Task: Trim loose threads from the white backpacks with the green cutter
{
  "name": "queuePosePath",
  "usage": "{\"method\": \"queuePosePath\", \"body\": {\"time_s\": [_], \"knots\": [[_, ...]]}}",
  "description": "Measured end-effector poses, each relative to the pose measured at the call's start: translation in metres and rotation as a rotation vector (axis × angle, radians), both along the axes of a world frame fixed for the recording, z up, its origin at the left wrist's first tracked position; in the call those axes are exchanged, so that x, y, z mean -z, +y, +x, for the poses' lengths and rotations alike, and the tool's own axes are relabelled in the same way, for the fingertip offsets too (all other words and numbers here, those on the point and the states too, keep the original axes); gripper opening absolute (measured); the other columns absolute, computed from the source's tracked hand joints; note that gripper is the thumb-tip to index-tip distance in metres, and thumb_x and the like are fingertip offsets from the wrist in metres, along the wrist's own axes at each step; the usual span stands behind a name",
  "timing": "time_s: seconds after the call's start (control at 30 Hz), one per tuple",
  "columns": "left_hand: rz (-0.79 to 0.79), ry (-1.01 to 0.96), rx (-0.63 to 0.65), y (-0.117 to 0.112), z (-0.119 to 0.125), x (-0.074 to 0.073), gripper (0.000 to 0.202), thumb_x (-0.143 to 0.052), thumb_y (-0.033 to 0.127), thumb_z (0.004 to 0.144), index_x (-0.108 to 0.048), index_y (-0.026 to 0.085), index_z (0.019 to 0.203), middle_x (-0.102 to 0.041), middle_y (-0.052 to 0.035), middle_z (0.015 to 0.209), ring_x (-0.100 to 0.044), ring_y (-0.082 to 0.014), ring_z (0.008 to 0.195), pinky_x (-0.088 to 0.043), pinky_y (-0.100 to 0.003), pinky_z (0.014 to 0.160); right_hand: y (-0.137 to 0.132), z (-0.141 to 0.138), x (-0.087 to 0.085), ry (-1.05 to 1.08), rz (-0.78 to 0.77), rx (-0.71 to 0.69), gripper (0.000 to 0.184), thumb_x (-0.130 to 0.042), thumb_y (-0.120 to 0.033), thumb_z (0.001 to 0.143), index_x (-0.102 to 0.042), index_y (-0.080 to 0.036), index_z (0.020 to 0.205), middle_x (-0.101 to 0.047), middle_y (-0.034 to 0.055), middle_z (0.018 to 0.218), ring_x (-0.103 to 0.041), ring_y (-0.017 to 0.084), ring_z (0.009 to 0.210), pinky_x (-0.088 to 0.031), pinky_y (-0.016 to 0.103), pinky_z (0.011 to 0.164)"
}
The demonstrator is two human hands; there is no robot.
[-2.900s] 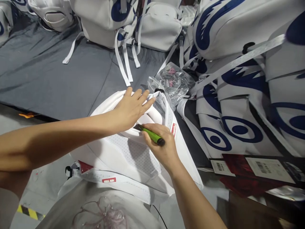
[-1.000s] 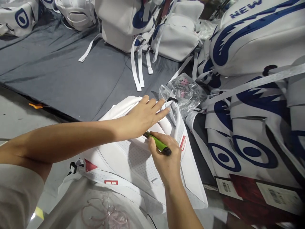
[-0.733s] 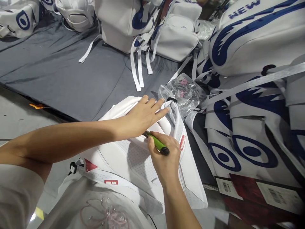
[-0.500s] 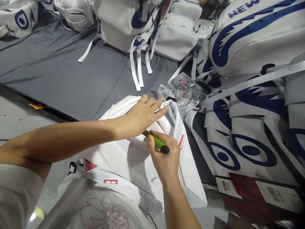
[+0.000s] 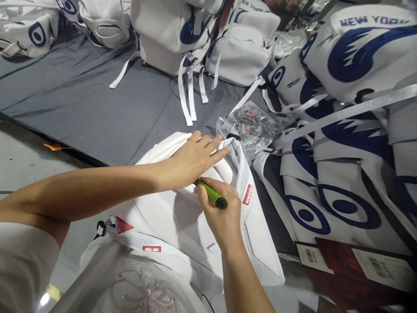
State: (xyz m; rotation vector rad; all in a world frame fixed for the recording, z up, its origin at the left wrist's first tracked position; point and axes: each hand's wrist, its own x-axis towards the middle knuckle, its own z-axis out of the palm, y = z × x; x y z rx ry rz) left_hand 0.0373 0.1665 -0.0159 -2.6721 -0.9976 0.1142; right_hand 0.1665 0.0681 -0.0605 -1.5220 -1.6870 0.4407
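Note:
A white backpack (image 5: 192, 217) with dotted mesh and small red labels lies at the table edge, its straps toward me. Flat across its upper part rests my left hand (image 5: 195, 158), fingers spread and pressing the fabric. My right hand (image 5: 223, 213) is closed around a green marker pen (image 5: 211, 194) with a black end. The pen's tip points up and left, toward the backpack just below my left palm; the tip itself is hidden there, so contact cannot be made out.
A dark cloth-covered table (image 5: 81, 100) stretches left. White and blue bags (image 5: 345, 191) are piled on the right, and more white bags (image 5: 169, 43) stand at the back with straps hanging down. A crumpled clear plastic bag (image 5: 254, 126) lies beside the backpack.
My right hand and the green marker have shifted slightly left. My left hand stays in place on the backpack. At the upper right, the piled bags appear in a different position.

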Motion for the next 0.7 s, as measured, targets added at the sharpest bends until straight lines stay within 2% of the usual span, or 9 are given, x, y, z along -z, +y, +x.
{"method": "queuePosePath", "body": {"time_s": [0.13, 0.23, 0.3, 0.43, 0.57, 0.7], "knots": [[-0.076, 0.043, -0.027, -0.001, -0.008, -0.017, 0.091, -0.068, 0.023, 0.083, -0.018, 0.018, 0.159, -0.017, -0.0194, 0.166, -0.046, -0.0344, 0.132, -0.035, -0.045, 0.107, -0.003, 0.002, 0.002, 0.051, 0.011, 0.011, 0.016, -0.065, -0.033, 0.089, -0.074, -0.023, 0.097, -0.079, 0.0055, 0.096, -0.072, 0.026, 0.089, -0.046, 0.048, 0.094], [-0.185, 0.077, -0.154, -0.004, -0.018, -0.036, 0.106, -0.078, 0.039, 0.079, -0.013, 0.021, 0.160, -0.008, -0.0196, 0.167, -0.038, -0.0406, 0.138, -0.041, -0.049, 0.103, -0.006, -0.001, 0.005, 0.117, 0.028, 0.004, 0.019, -0.066, -0.037, 0.090, -0.073, -0.024, 0.103, -0.079, 0.0053, 0.101, -0.072, 0.024, 0.091, -0.044, 0.050, 0.099], [-0.223, 0.101, -0.224, -0.007, -0.022, -0.043, 0.114, -0.081, 0.043, 0.076, -0.008, 0.022, 0.161, -0.004, -0.0202, 0.168, -0.036, -0.0433, 0.138, -0.045, -0.051, 0.099, -0.006, -0.007, 0.007, 0.136, 0.054, -0.015, 0.019, -0.066, -0.036, 0.089, -0.073, -0.026, 0.104, -0.079, 0.0044, 0.103, -0.072, 0.024, 0.092, -0.040, 0.052, 0.104], [-0.204, 0.175, -0.267, -0.013, -0.018, -0.043, 0.119, -0.083, 0.030, 0.074, -0.002, 0.026, 0.161, 0.001, -0.0199, 0.168, -0.035, -0.0437, 0.137, -0.050, -0.050, 0.093, 0.002, -0.024, 0.010, 0.201, 0.131, -0.061, 0.018, -0.063, -0.033, 0.090, -0.073, -0.026, 0.103, -0.079, 0.0047, 0.105, -0.072, 0.023, 0.093, -0.042, 0.051, 0.104], [-0.152, 0.217, -0.299, -0.015, -0.013, -0.036, 0.107, -0.074, 0.025, 0.082, -0.002, 0.028, 0.161, -0.003, -0.0193, 0.168, -0.039, -0.0417, 0.134, -0.052, -0.050, 0.090, 0.007, -0.029, 0.012, 0.230, 0.115, -0.071, 0.018, -0.065, -0.033, 0.089, -0.074, -0.024, 0.102, -0.079, 0.0056, 0.104, -0.072, 0.023, 0.089, -0.047, 0.048, 0.096], [-0.120, 0.224, -0.235, -0.013, -0.021, -0.037, 0.106, -0.071, 0.016, 0.079, -0.005, 0.025, 0.161, -0.010, -0.0215, 0.166, -0.044, -0.0413, 0.129, -0.054, -0.046, 0.084, 0.004, -0.023, 0.010, 0.248, 0.087, -0.083, 0.020, -0.065, -0.034, 0.089, -0.075, -0.023, 0.102, -0.079, 0.0060, 0.101, -0.074, 0.024, 0.089, -0.051, 0.045, 0.088]]}}
